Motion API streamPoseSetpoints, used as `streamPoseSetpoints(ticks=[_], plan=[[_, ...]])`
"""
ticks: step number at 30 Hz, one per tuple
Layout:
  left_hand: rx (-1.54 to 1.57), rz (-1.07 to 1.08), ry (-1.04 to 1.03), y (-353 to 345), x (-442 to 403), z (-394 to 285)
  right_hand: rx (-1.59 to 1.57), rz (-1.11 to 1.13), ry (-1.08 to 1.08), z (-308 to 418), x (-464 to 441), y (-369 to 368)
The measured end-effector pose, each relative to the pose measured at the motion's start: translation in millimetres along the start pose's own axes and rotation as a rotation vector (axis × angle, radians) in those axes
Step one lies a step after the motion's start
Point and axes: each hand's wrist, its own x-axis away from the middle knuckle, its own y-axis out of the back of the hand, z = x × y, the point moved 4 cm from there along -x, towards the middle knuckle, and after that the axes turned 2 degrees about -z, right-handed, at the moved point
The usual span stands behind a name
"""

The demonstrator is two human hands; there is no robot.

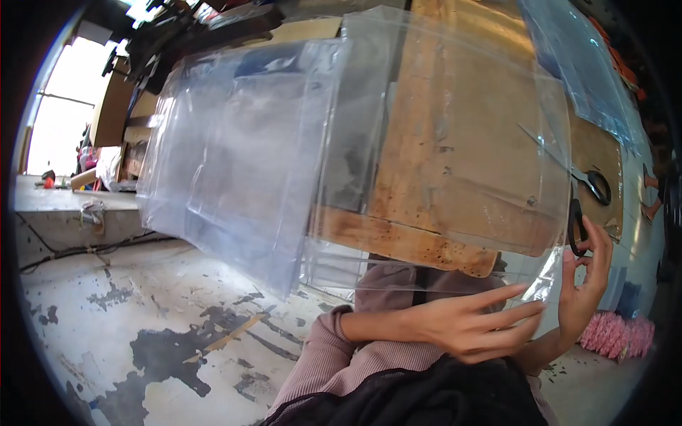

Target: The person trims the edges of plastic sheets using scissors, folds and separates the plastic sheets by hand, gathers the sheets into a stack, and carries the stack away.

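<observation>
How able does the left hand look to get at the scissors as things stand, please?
Probably yes, though not freely: the left hand is near the scissors, but the right hand has fingers at one handle and clear plastic lies between.

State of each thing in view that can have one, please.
Scissors: handle loops apart
Left hand: fingers extended at plastic's edge, grip unclear
Right hand: fingers curled at lower scissor loop, grip unclear
Clear plastic sheets: spread, wrinkled
Wooden board: worn, pitted edge
Pale surface: coating patchy
</observation>
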Motion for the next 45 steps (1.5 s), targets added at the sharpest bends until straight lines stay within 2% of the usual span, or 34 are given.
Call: streamPoseSetpoints(ticks=[2, 5, 6, 9, 10, 13, 16, 19, 22, 24, 28, 30, 36, 39, 40, 42, 45], plan=[[-0.257, -0.240, 0.047, 33, 35, -2, 0.051, 0.002, -0.036, 0, -2, -3], [-0.477, -0.577, 0.429, 73, 96, -2, -0.006, -0.016, -0.017, -4, -3, -5], [-0.458, -0.515, 0.620, 76, 110, -9, -0.013, -0.022, -0.037, -4, -3, -6], [-0.769, -0.472, 0.903, 70, 104, -8, -0.115, -0.012, -0.016, -2, -5, -11], [-0.765, -0.472, 1.039, 65, 110, -6, -0.123, 0.003, -0.013, -1, -6, -12], [-0.494, -0.808, 1.006, 58, 107, 1, -0.080, 0.042, -0.011, 2, -5, -10], [-0.498, -0.819, 1.049, 60, 105, 1, 0.026, 0.061, 0.008, 5, -4, -9], [-0.588, -0.773, 0.853, 62, 104, 1, 0.046, 0.053, 0.038, 8, -2, -9], [-0.611, -0.803, 0.792, 64, 88, 1, 0.112, 0.064, 0.046, 13, -1, -12], [-0.632, -0.747, 0.749, 65, 86, 1, 0.134, 0.073, -0.001, 12, 0, -12], [-0.696, -0.682, 0.723, 67, 86, -6, 0.247, 0.060, 0.095, 14, 1, -14], [-0.679, -0.620, 0.628, 69, 79, -6, 0.317, 0.055, 0.139, 20, -2, -16], [-0.594, -0.505, 0.414, 62, 62, 1, 0.259, 0.064, 0.042, 23, -6, -16], [-0.679, -0.317, 0.401, 54, 51, -1, 0.397, -0.062, 0.243, 39, -5, -12], [-0.664, -0.268, 0.418, 51, 49, 0, 0.283, -0.102, 0.218, 47, -5, -13], [-0.624, -0.204, 0.449, 46, 48, 1, 0.120, -0.036, 0.234, 60, -5, -13], [-0.516, -0.316, 0.473, 46, 47, 3, -0.127, 0.123, 0.262, 81, -6, -22]])
